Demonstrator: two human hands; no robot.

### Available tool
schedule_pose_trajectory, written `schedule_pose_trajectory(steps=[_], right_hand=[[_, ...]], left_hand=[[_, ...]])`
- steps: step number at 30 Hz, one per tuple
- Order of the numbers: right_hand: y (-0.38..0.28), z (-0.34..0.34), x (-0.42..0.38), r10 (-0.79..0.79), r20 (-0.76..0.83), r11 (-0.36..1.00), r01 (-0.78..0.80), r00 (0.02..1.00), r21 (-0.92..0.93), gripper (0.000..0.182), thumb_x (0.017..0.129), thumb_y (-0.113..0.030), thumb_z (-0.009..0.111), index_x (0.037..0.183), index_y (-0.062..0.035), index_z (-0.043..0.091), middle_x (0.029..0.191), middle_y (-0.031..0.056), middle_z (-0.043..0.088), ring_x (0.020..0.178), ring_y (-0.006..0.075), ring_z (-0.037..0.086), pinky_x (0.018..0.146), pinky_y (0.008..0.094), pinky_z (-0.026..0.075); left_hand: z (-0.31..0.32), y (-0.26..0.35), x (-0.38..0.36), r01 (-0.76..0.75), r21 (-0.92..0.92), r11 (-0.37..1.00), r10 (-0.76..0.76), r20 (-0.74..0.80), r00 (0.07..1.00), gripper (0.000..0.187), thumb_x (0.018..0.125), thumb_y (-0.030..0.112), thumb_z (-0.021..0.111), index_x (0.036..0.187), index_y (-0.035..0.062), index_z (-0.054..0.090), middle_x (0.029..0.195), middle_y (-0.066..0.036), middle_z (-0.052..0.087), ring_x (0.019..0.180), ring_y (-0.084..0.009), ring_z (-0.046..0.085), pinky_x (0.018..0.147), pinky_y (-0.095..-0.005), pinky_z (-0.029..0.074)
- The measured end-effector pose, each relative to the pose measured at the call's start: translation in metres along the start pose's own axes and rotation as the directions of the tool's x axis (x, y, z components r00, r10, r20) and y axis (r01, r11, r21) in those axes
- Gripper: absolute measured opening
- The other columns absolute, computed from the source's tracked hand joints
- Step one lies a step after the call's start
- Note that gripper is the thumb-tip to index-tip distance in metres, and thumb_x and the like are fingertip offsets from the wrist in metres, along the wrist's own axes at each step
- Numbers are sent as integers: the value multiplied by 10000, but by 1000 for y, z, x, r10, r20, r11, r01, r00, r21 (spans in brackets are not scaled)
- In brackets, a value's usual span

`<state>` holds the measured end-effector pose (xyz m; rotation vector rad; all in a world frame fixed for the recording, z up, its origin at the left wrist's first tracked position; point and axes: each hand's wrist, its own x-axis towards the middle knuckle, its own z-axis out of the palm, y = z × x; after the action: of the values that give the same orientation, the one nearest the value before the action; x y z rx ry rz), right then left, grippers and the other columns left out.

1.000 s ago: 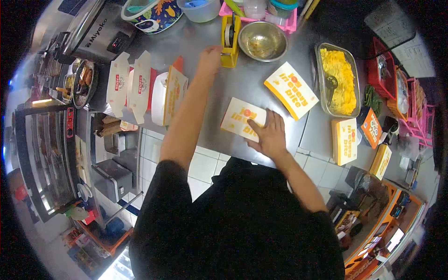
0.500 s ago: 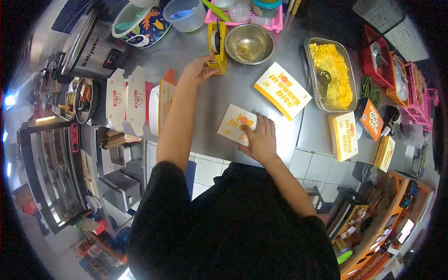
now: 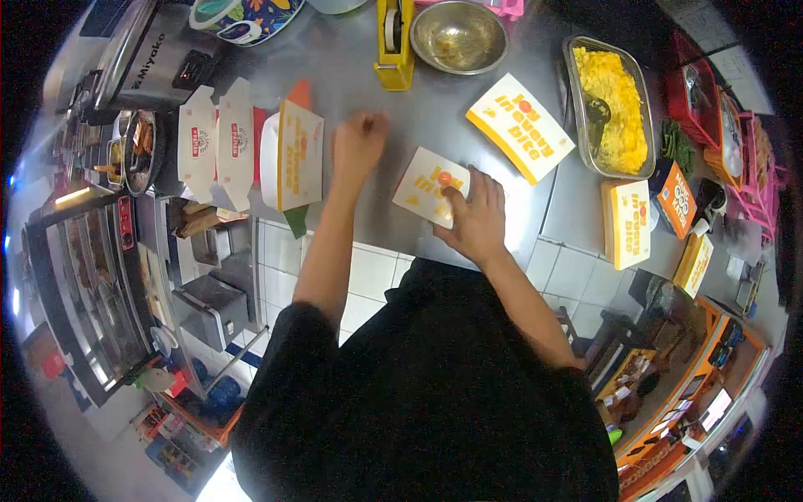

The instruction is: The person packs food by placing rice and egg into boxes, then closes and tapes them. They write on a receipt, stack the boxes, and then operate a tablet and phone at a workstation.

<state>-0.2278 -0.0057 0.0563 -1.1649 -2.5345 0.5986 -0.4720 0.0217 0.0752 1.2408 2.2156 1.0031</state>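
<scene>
My right hand grips the near right corner of a small white food box with yellow and orange lettering, its thumb on the lid. My left hand is over the steel table, left of that box, with its fingers curled in. Blur hides what they hold, if anything. Beyond it stands a yellow tape dispenser, apart from the hand. Another closed lettered box lies to the right of the one I hold. A steel bowl sits beside the dispenser.
A tray of yellow food with a dark scoop stands at the right. More lettered boxes lie near the right edge. At the left are an upright box, open red-and-white boxes and a Miyako cooker.
My left hand has left the tape dispenser and come back toward me, its fingers now curled. My right hand stays on the small box. The whole view has shifted.
</scene>
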Motion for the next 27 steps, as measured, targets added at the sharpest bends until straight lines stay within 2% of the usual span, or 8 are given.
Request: schedule_pose_trajectory(steps=[3,9,15,19,22,23,26,27], right_hand=[[1,2,-1,2,-8,1000,-2,1000,-23,729,546,-351,883,1203,-154,634,1392,259,407,1275,438,402,1087,549,309],[2,7,-3,-18,-55,1000,17,998,-11,723,549,-360,873,1198,-153,629,1403,253,391,1280,439,394,1095,548,299],[1,-5,-1,-24,39,999,25,999,-20,770,585,-411,874,1256,-144,608,1366,257,404,1269,437,402,1096,547,294],[-8,-9,10,15,191,997,1,981,-83,853,640,-592,799,1281,-77,574,1286,290,431,1235,422,407,1046,543,325],[-4,24,30,32,399,993,17,916,-118,797,589,-435,853,1261,-126,558,1180,169,543,1144,386,516,916,560,426],[-4,24,21,-35,95,984,51,995,-171,776,586,-386,853,1252,-138,541,1183,169,548,1141,399,525,929,557,433],[-6,-34,5,143,24,984,-139,989,-110,768,588,-342,854,1238,-105,521,1204,168,541,1168,386,520,944,533,436],[-1,-63,1,227,116,961,-242,967,137,760,613,-351,851,1237,-83,510,1222,175,530,1177,373,519,954,518,438]], left_hand=[[2,8,-93,315,-458,831,-234,226,946,319,914,284,687,768,1,671,626,-62,604,526,-127,519,503,-306,417],[39,-10,-162,497,-319,807,-402,318,858,315,907,266,710,760,-8,662,621,-27,587,532,-100,515,501,-276,413],[44,-35,-155,211,-164,964,-165,260,951,274,884,288,713,822,22,703,718,-103,675,627,-209,633,609,-349,494],[74,-118,-150,-439,254,862,409,164,898,195,812,278,708,828,86,679,793,-125,665,768,-342,653,668,-453,520],[68,-111,-149,-400,226,888,362,193,912,177,798,292,718,832,121,690,763,-96,661,715,-320,635,646,-424,524],[63,-88,-149,-497,174,850,486,104,868,190,830,299,704,855,111,700,748,-96,650,704,-316,627,639,-427,517],[62,-87,-155,-427,184,885,421,69,904,200,870,259,696,866,59,682,743,-114,636,678,-308,612,612,-399,496],[65,-84,-153,-450,269,852,458,38,888,209,878,256,698,855,50,672,733,-110,627,670,-303,606,609,-386,491]])
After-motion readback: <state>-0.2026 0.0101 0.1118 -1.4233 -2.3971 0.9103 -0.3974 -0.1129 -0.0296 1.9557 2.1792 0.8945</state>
